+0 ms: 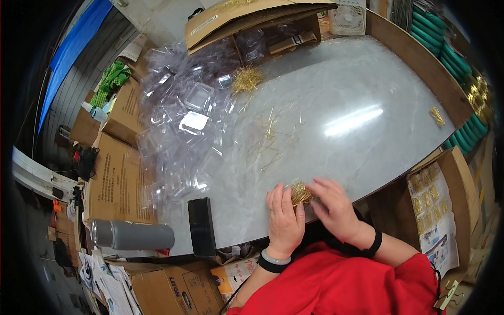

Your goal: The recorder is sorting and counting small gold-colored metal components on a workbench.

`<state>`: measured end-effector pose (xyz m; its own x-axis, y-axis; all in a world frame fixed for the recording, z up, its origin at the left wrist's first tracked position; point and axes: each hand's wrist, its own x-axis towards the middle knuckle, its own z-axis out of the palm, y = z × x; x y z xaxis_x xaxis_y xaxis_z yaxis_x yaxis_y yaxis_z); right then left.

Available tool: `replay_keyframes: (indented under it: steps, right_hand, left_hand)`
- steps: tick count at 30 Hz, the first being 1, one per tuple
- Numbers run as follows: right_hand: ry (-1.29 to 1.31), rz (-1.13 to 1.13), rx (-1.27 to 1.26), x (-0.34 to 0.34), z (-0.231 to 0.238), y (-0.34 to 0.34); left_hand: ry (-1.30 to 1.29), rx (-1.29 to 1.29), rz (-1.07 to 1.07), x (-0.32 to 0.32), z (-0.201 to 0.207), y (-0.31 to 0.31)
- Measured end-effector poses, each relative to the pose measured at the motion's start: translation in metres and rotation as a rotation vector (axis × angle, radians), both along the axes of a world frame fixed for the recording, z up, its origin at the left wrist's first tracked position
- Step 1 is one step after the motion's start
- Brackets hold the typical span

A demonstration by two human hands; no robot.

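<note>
Where one grey bench (336,157) spreads rightward from a single black slab (201,227), one pile of clear plastic boxes (195,100) sprawls beyond the slab, too tangled to count. Far to the slab's right stands one open carton (464,207), holding roughly a dozen gold bundles (433,194). One grey bottle (136,235) lies just left of the slab. Two bare hands are to its right, the left hand (286,218) nearer it than the right hand (336,207). Beyond the slab and rightward sits one gold heap (246,80).

One gold clump (301,193) is right of the slab, between the hands: right of the left fingers, left of the right fingertips, close to both, neither clearly nearer. It looks roundish, so its long axis cannot be told. The right grip is open, fingers spread; whether the left one closes on the clump, I cannot tell. One small bundle (437,116) lies far right of the slab; uncounted loose strands (269,131) lie nearer it.
</note>
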<state>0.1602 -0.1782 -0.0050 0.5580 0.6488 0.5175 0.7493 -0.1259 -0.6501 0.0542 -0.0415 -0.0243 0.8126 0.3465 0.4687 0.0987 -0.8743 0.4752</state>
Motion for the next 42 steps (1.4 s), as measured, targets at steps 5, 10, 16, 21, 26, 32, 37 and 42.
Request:
replay_keyframes:
  steps: [5,10,16,21,26,32,37,42]
  right_hand:
    - [0.095,-0.024,-0.028,0.018,-0.002,0.014]
    - [0.106,0.258,-0.054,0.027,-0.007,0.023]
    - [0.051,0.214,-0.154,0.018,0.0,0.021]
    - [-0.019,0.107,-0.299,0.017,-0.002,0.026]
    - [0.061,0.052,-0.117,0.005,0.005,0.035]
    - [0.146,-0.005,0.02,0.009,-0.011,0.041]
    - [0.039,0.123,-0.123,0.002,-0.006,0.033]
    - [-0.007,0.276,-0.271,0.01,0.005,0.026]
  left_hand:
    - [0.012,0.029,0.001,-0.001,0.004,0.0]
    - [-0.024,0.01,-0.005,-0.003,0.001,0.002]
    - [-0.094,-0.059,-0.051,-0.005,-0.002,0.005]
    - [-0.075,-0.044,-0.077,-0.005,-0.001,0.007]
    - [-0.083,-0.074,-0.098,-0.006,-0.003,0.007]
    - [-0.073,-0.121,-0.066,-0.007,-0.003,0.006]
    - [-0.072,-0.132,-0.099,-0.008,0.0,0.01]
    - [-0.064,-0.153,-0.069,-0.009,0.001,0.008]
